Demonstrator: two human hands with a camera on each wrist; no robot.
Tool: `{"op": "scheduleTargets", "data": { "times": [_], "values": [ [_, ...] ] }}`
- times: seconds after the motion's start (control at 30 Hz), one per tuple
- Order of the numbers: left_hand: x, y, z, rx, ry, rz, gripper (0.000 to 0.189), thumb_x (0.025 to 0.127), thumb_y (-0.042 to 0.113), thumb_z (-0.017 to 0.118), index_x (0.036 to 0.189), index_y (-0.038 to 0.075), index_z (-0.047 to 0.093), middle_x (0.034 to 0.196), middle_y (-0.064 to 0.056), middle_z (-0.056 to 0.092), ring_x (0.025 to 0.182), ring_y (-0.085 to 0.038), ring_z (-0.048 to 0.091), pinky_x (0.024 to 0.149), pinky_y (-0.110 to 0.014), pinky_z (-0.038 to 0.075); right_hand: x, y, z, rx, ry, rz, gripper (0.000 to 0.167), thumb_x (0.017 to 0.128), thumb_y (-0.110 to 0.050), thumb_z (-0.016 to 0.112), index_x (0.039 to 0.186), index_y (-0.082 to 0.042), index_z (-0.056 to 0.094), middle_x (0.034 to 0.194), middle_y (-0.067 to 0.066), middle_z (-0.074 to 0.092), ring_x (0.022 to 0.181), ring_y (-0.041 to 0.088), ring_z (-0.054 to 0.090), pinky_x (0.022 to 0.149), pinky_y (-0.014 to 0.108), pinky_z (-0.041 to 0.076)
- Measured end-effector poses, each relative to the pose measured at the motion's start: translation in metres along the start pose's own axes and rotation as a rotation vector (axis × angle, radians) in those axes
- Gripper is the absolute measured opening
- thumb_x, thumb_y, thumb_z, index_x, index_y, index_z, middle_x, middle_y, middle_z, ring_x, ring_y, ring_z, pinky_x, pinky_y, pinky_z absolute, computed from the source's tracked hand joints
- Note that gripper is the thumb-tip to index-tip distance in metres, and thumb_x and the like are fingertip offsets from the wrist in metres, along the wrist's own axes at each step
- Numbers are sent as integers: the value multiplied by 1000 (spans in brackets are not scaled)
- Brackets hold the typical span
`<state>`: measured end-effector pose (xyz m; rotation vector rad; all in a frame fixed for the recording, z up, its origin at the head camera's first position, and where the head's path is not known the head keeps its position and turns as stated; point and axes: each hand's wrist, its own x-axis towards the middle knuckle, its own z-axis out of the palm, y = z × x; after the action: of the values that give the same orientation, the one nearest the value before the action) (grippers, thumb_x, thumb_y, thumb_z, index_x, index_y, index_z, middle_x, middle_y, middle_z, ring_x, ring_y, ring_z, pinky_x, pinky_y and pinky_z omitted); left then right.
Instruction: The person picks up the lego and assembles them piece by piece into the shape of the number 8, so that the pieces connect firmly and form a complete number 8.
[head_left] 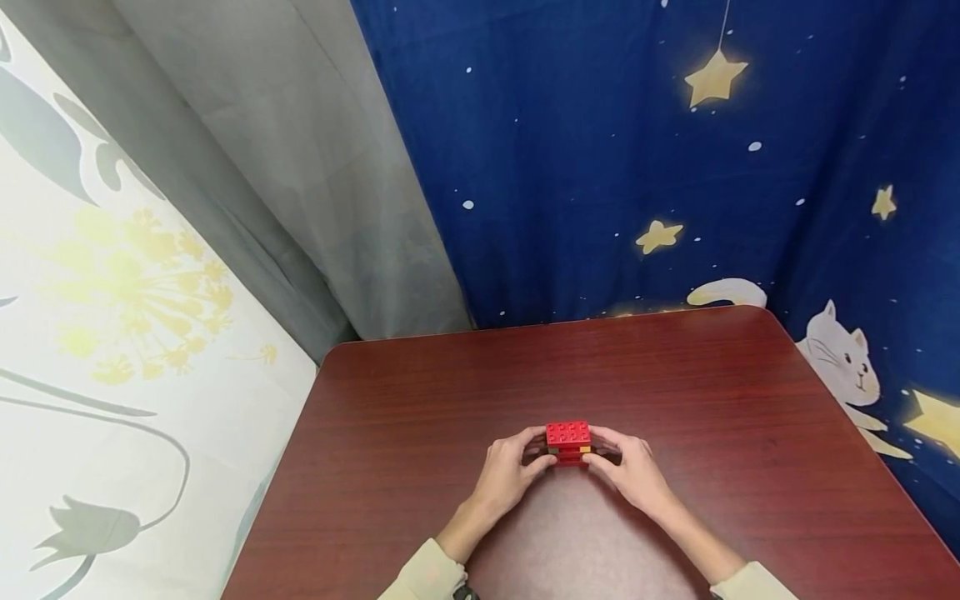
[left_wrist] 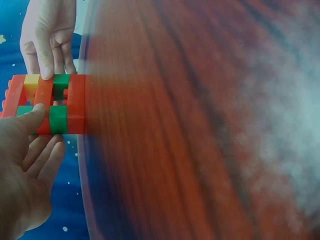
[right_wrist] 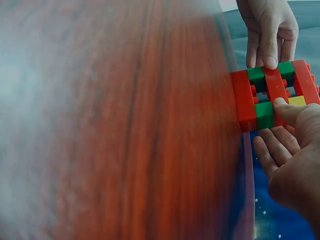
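Note:
A small tower of toy building bricks [head_left: 567,433] stands on the table in front of me. Three red layers make it up, the studded top one facing the head camera. Between them sit small green bricks [left_wrist: 58,119] and a yellow brick [right_wrist: 297,101], with gaps in the middle. My left hand [head_left: 504,473] holds the tower's left end, thumb on the near side and fingers behind. At the right end my right hand [head_left: 633,473] grips it the same way. Both thumbs lie at the middle red layer in the wrist views. The fingertips behind are partly hidden.
The dark red-brown wooden table [head_left: 420,392] has rounded far corners. Behind it hang a blue curtain [head_left: 570,167] with stars and a cat, and a grey curtain [head_left: 300,167]. A white floral-patterned curtain [head_left: 150,450] is along the left side.

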<state>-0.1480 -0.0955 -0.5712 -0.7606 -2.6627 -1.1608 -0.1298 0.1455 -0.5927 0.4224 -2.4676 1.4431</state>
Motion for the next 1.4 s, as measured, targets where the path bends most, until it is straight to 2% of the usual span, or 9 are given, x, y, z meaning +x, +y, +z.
{"op": "scheduleTargets", "data": {
  "times": [0.23,0.43,0.63,0.8,1.1,1.27,1.4],
  "values": [
    [-3,3,-2,13,9,-12,44,92,23,85,131,7,73,116,-7,79,100,-9,76,85,-24,60,-3,-6,-2,-1,-16,46,47,87,-9,88,130,2,73,112,13,79,98,28,79,87,46,62],
    [-6,6,-4,-33,12,-32,50,93,23,83,137,3,71,120,-9,77,103,-11,76,85,-23,60,-4,-12,-3,31,-25,62,48,88,-10,87,131,5,71,112,12,79,103,28,77,88,40,62],
    [-4,10,-6,-111,21,-72,49,97,22,80,139,1,69,121,-10,77,104,-10,75,84,-18,58,-1,-15,-1,186,-29,146,46,91,-11,86,130,8,71,114,18,78,105,31,77,85,29,62],
    [0,9,-6,-147,33,-130,45,98,21,79,138,3,70,119,-10,77,100,-8,76,80,-16,57,3,-17,0,252,-12,245,46,92,-14,85,130,9,71,116,21,76,106,33,76,86,29,61],
    [7,7,-6,-203,46,-222,40,99,19,79,135,4,72,116,-11,78,96,-10,77,78,-18,59,12,-21,5,222,31,301,39,92,-13,86,124,7,75,112,23,77,104,35,77,85,33,62],
    [11,3,-5,-173,53,-264,38,98,22,80,132,6,75,113,-8,79,96,-8,76,80,-20,60,17,-20,9,199,43,356,37,92,-14,86,121,7,76,110,24,77,100,35,78,80,32,63],
    [14,-1,-4,-136,55,-274,36,98,25,81,129,7,77,110,-5,80,95,-7,76,80,-23,61,21,-20,10,212,28,403,36,92,-15,86,119,8,77,107,23,78,87,29,80,70,31,64]
  ]
}}
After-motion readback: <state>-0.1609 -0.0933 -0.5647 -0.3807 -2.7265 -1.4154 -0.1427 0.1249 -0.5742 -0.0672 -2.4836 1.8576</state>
